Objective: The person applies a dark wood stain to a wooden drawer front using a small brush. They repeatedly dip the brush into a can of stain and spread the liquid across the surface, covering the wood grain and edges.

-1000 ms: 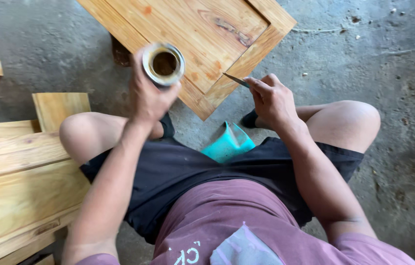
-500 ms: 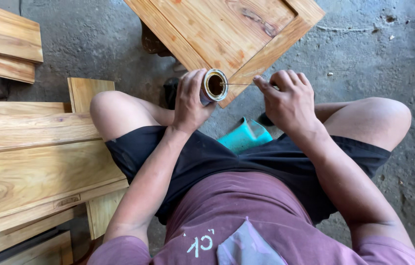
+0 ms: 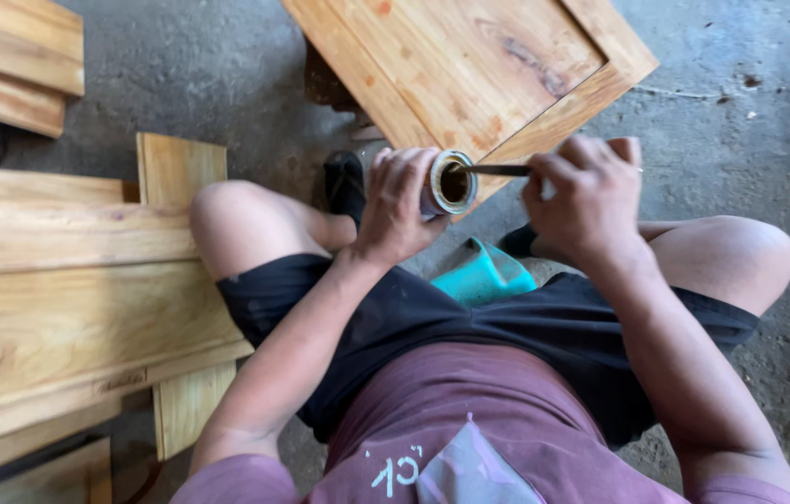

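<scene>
My left hand grips a small round tin can, tilted so its open mouth faces right and shows brown filler inside. My right hand holds a thin dark putty knife whose tip sits inside the can's mouth. Both hands are above my knees, just in front of a framed wooden panel lying on the concrete floor.
Stacked wooden boards lie at the left, with more planks at the top left. A teal plastic object sits between my legs. Grey concrete floor stretches to the right.
My left hand has tilted the can sideways toward my right hand. The right hand has brought the knife's tip into the can's mouth. The view has shifted right.
</scene>
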